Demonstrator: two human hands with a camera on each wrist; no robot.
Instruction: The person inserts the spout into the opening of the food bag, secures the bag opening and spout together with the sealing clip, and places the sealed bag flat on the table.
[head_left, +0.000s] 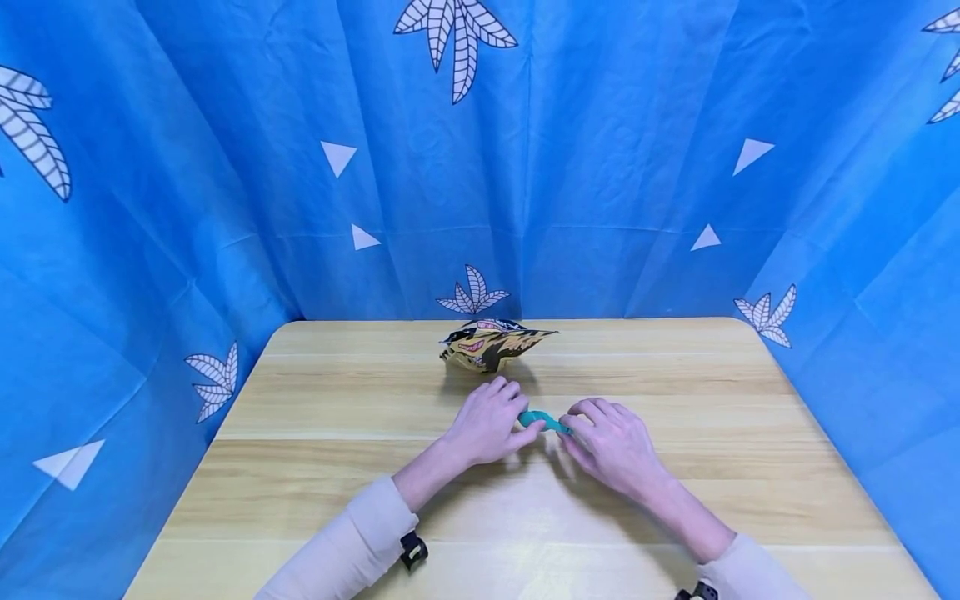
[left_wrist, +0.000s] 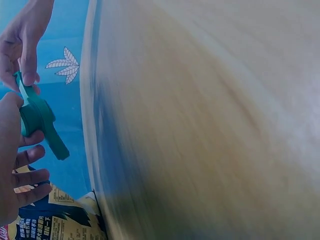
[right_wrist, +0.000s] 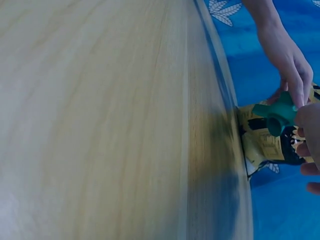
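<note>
Tabletop [head_left: 712, 383] edges well away; fingers [right_wrist: 296, 90] hold teal piece [head_left: 537, 418].

The teal piece [head_left: 542, 420] is small and long, with narrow arms and a wider middle. A round, hollow opening shows in the right wrist view. It lies slantwise between the left hand [head_left: 487, 421] and right hand [head_left: 611, 442], fingers pinching it from both sides.
</note>
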